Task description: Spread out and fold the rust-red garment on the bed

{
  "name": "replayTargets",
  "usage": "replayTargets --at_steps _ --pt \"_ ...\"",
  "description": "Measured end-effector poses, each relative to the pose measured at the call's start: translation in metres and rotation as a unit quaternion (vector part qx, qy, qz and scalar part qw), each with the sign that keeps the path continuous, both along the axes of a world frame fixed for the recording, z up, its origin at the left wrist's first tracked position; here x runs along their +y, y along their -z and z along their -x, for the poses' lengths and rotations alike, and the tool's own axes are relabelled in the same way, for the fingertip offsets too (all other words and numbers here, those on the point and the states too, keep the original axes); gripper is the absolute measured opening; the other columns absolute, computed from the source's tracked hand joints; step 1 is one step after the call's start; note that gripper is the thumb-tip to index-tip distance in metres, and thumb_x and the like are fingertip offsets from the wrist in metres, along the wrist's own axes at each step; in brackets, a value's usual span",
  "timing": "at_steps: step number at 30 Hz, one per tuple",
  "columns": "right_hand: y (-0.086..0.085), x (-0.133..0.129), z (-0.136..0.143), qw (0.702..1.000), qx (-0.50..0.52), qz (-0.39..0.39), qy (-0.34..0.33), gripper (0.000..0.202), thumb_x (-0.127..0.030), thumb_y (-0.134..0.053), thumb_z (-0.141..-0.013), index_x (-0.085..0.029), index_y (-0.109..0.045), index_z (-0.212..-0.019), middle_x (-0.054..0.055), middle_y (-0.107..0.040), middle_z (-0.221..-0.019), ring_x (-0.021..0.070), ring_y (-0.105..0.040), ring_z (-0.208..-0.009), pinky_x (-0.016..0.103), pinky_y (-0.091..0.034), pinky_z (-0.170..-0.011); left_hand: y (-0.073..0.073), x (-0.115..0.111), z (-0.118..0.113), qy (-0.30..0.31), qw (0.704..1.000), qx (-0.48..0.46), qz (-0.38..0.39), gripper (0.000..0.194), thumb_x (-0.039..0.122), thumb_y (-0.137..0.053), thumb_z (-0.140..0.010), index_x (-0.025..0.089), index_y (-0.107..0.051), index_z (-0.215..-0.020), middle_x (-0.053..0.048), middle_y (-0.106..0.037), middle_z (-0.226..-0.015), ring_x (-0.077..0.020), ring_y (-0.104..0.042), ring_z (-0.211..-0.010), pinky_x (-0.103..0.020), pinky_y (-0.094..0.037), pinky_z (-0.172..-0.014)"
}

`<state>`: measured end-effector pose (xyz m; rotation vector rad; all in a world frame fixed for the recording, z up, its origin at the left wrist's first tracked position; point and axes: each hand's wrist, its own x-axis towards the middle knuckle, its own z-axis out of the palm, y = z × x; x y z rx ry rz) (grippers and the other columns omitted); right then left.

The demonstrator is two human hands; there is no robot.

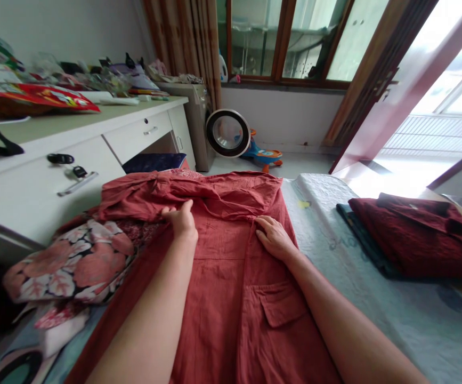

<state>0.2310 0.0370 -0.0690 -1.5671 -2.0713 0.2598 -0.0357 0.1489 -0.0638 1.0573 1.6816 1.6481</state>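
Observation:
A rust-red button-front garment (218, 288) lies spread across the bed, its upper part folded over in loose creases. A flap pocket (282, 304) shows on its right half. My left hand (181, 220) rests at the lower edge of the folded-over part, thumb apart from the fingers; the fingertips are partly hidden. My right hand (274, 236) lies on the garment by the front seam, just below the fold, with its fingers stretched out over the cloth.
Floral cloth (90, 261) is bunched at left. Folded dark-red clothes (418, 229) lie at right on the pale blue bed cover (326, 240). A cluttered desk (143, 114) stands at left; beyond are a washing machine with its door open (228, 133) and a ride-on toy (266, 154).

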Motion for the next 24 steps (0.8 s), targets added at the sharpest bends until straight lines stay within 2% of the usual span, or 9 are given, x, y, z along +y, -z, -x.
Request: replayTargets --at_steps 1,2,4,6,8,10,13,19,24 --pt "0.000 0.000 0.000 1.000 0.006 0.000 0.003 0.043 -0.024 -0.049 -0.091 -0.021 -0.056 -0.134 0.009 -0.059 -0.133 0.0227 -0.052 -0.123 0.040 -0.039 -0.108 0.003 -0.003 -0.008 -0.028 0.999 -0.004 0.020 0.057 0.030 -0.060 -0.081 0.024 -0.032 -0.131 -0.010 -0.046 -0.133 -0.0202 -0.052 -0.118 -0.039 -0.046 -0.102" --pt "-0.001 -0.001 0.001 1.000 0.011 0.001 0.005 0.044 -0.023 -0.049 -0.091 -0.021 -0.055 -0.134 0.009 -0.060 -0.132 0.0226 -0.052 -0.122 0.040 -0.039 -0.107 0.004 -0.006 -0.016 -0.019 0.999 0.015 0.029 0.055 0.026 -0.061 -0.079 0.022 -0.037 -0.128 -0.010 -0.049 -0.127 -0.0200 -0.055 -0.112 -0.038 -0.047 -0.099" --pt "-0.002 -0.001 0.001 1.000 0.019 0.001 0.005 0.045 -0.022 -0.048 -0.091 -0.021 -0.054 -0.135 0.009 -0.060 -0.132 0.0223 -0.052 -0.122 0.040 -0.039 -0.107 0.005 -0.016 -0.032 0.066 0.988 0.126 0.057 0.041 0.022 -0.063 -0.077 0.022 -0.050 -0.116 -0.008 -0.056 -0.110 -0.0228 -0.057 -0.104 -0.042 -0.047 -0.097" --pt "-0.002 -0.002 0.001 1.000 0.021 0.002 -0.003 0.045 -0.021 -0.046 -0.091 -0.023 -0.054 -0.135 0.008 -0.059 -0.133 0.0219 -0.051 -0.123 0.040 -0.038 -0.108 0.004 -0.027 -0.043 0.134 0.947 0.278 0.090 0.030 0.026 -0.066 -0.076 0.024 -0.060 -0.106 -0.008 -0.058 -0.104 -0.0297 -0.056 -0.106 -0.051 -0.044 -0.097" --pt "-0.002 -0.002 0.001 1.000 0.020 0.003 -0.011 0.045 -0.020 -0.045 -0.091 -0.025 -0.054 -0.135 0.006 -0.058 -0.134 0.0214 -0.050 -0.124 0.040 -0.038 -0.108 0.003 -0.036 -0.048 0.153 0.898 0.399 0.108 0.030 0.030 -0.067 -0.078 0.026 -0.065 -0.107 -0.011 -0.059 -0.107 -0.0358 -0.053 -0.110 -0.056 -0.042 -0.096" --pt "-0.002 -0.002 0.001 1.000 0.020 0.005 -0.009 0.045 -0.020 -0.045 -0.092 -0.026 -0.054 -0.135 0.006 -0.058 -0.134 0.0214 -0.050 -0.124 0.040 -0.038 -0.108 0.004 -0.041 -0.048 0.166 0.862 0.470 0.091 0.034 0.029 -0.065 -0.080 0.027 -0.067 -0.114 -0.013 -0.058 -0.114 -0.0363 -0.052 -0.111 -0.054 -0.043 -0.095" --pt "-0.001 -0.001 0.001 1.000 0.017 0.008 0.002 0.043 -0.021 -0.046 -0.091 -0.022 -0.054 -0.133 0.008 -0.059 -0.131 0.0222 -0.051 -0.122 0.039 -0.038 -0.107 0.006 -0.039 -0.044 0.210 0.835 0.508 0.042 0.032 0.022 -0.063 -0.083 0.025 -0.070 -0.113 -0.012 -0.057 -0.115 -0.0285 -0.057 -0.106 -0.041 -0.047 -0.095" --pt "0.001 0.000 0.001 1.000 0.000 0.009 0.003 0.041 -0.022 -0.048 -0.091 -0.020 -0.056 -0.130 0.009 -0.059 -0.132 0.0222 -0.051 -0.124 0.039 -0.037 -0.108 0.000 -0.028 -0.044 0.232 0.846 0.476 0.054 0.021 0.021 -0.053 -0.089 0.023 -0.072 -0.097 -0.008 -0.067 -0.097 -0.0234 -0.065 -0.090 -0.032 -0.050 -0.082" --pt "-0.002 0.000 0.002 1.000 -0.018 0.012 0.001 0.040 -0.027 -0.049 -0.092 -0.023 -0.059 -0.131 0.009 -0.056 -0.137 0.0234 -0.049 -0.127 0.042 -0.038 -0.109 -0.004 -0.028 -0.049 0.231 0.910 0.343 0.037 0.019 0.020 -0.047 -0.091 0.023 -0.064 -0.099 -0.003 -0.071 -0.082 -0.0203 -0.068 -0.074 -0.030 -0.051 -0.074"
